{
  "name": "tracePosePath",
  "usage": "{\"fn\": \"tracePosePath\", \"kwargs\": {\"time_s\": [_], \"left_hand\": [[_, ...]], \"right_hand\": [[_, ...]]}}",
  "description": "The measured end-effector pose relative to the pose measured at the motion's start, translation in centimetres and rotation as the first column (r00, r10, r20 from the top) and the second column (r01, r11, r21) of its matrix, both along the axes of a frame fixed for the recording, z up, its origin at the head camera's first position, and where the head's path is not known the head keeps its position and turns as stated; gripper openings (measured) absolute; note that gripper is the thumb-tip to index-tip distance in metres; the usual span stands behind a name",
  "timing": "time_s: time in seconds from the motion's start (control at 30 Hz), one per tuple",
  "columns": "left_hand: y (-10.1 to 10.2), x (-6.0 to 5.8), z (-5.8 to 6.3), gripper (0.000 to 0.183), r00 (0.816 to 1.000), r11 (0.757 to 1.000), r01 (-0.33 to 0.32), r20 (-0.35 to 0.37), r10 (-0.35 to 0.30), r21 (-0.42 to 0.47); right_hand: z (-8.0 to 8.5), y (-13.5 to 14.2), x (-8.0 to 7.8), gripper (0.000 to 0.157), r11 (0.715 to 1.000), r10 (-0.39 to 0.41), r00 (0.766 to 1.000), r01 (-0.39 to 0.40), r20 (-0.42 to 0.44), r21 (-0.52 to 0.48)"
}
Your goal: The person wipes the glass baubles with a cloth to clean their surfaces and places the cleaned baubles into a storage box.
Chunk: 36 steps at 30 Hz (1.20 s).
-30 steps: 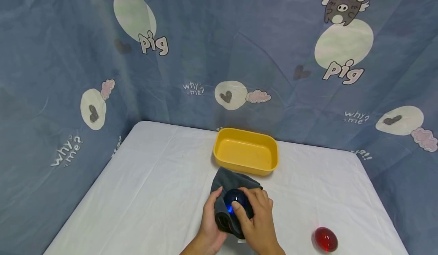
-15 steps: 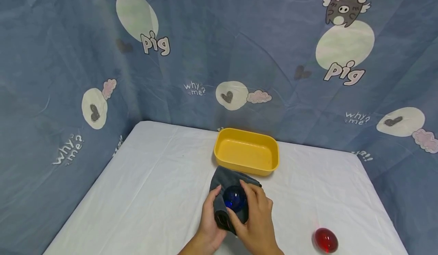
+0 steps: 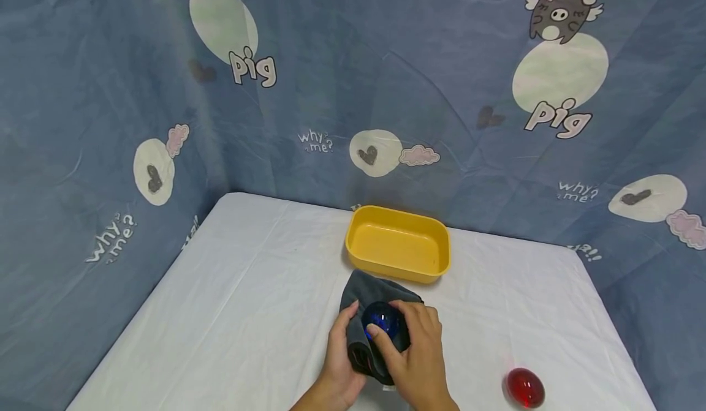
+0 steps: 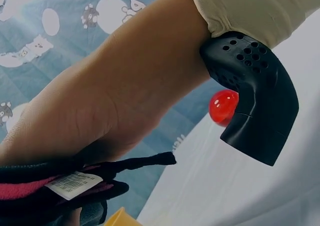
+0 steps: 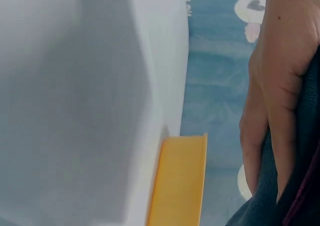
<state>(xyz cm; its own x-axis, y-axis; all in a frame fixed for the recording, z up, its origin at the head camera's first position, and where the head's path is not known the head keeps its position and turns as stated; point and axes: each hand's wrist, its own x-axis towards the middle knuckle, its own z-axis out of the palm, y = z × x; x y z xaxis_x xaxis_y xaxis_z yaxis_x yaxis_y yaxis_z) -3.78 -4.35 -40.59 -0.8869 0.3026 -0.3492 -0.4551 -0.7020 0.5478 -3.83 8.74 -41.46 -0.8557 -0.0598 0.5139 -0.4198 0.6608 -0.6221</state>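
Note:
A clear dark-blue ball (image 3: 382, 318) rests against a dark grey cloth (image 3: 361, 285) in the head view. My right hand (image 3: 418, 356) grips the ball from the right, thumb across its front and fingers over its far side. From the left, my left hand (image 3: 337, 362) holds the cloth, its thumb along the cloth's edge; its other fingers are hidden beneath. In the left wrist view the cloth (image 4: 25, 216) shows dark edges, a pink layer and a white label (image 4: 74, 185). The right wrist view shows my right hand (image 5: 280, 90) against the cloth, the ball hidden.
A yellow plastic tray (image 3: 397, 270) stands just beyond the cloth on the white-covered table (image 3: 231, 325). A glossy red ball (image 3: 525, 388) lies at the front right. Blue printed fabric (image 3: 309, 80) hangs behind the table and along its sides.
My right thumb slid down to the ball's lower edge half a second ago and is now back across its front. The ball shifted slightly left, then back; the left hand stays nearly still.

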Motion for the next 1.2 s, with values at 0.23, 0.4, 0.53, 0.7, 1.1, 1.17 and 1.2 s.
{"fn": "tracePosePath", "kwargs": {"time_s": [0.23,0.4,0.53,0.7,1.1,1.17,1.2], "left_hand": [[0.25,0.09,0.10,0.065,1.000,1.000,0.013,0.010,-0.013,0.001],[0.25,0.01,0.03,0.064,1.000,1.000,0.010,0.004,-0.010,0.006],[0.00,-0.24,-0.06,0.062,1.000,1.000,-0.021,-0.001,0.021,0.002],[-0.15,-0.47,-0.09,0.064,1.000,1.000,-0.022,-0.009,0.022,0.004],[-0.01,-0.12,-0.13,0.068,1.000,1.000,0.004,-0.027,-0.003,0.009],[0.09,-0.11,-0.11,0.067,0.999,1.000,0.006,-0.037,-0.005,0.012],[0.12,-0.09,-0.10,0.067,0.999,1.000,0.008,-0.040,-0.007,0.013]], "right_hand": [[-0.14,0.06,-0.05,0.028,0.995,-0.102,0.993,0.102,0.061,-0.004],[-0.17,0.17,0.18,0.037,0.996,-0.091,0.989,0.091,0.117,0.000],[-0.28,0.33,0.44,0.065,0.999,-0.006,0.998,0.002,0.066,0.054],[0.02,0.56,0.52,0.069,0.986,0.081,0.996,-0.076,-0.023,0.149],[0.44,0.89,0.07,0.051,0.994,0.004,1.000,-0.007,0.024,0.113],[0.37,0.88,0.00,0.045,0.995,-0.027,0.999,0.025,0.024,0.098],[0.32,0.86,-0.03,0.043,0.995,-0.041,0.999,0.039,0.025,0.094]]}}
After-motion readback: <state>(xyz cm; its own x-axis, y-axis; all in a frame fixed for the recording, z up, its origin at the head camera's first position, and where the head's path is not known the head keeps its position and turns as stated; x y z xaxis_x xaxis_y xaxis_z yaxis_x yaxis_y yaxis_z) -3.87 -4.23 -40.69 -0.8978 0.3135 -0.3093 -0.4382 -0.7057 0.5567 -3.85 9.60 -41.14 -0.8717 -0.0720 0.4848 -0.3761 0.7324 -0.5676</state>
